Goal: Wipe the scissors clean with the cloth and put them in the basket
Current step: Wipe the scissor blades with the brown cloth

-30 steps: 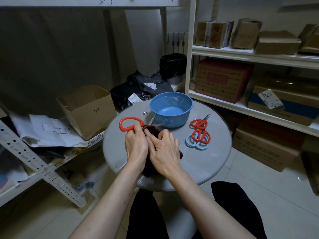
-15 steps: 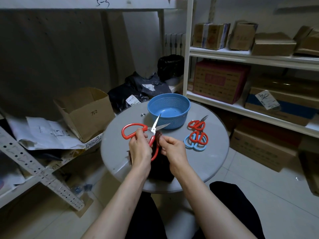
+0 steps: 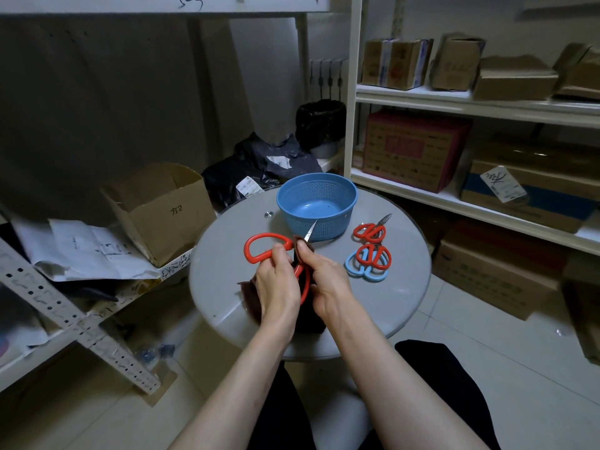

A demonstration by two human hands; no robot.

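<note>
At mid-frame, the scissors (image 3: 266, 236) point their blade up at the basket (image 3: 331, 225); the left hand (image 3: 279, 284) grips their handle, the right hand (image 3: 328, 280) pinches the cloth (image 3: 251, 297).

One head-worn view looks forward and down, close above the round table (image 3: 224, 287).

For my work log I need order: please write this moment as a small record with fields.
left hand: grips big red scissors by handle
right hand: pinches dark cloth around their blades
basket: blue, empty, on round table
other scissors: red and blue, lying right of hands
</note>
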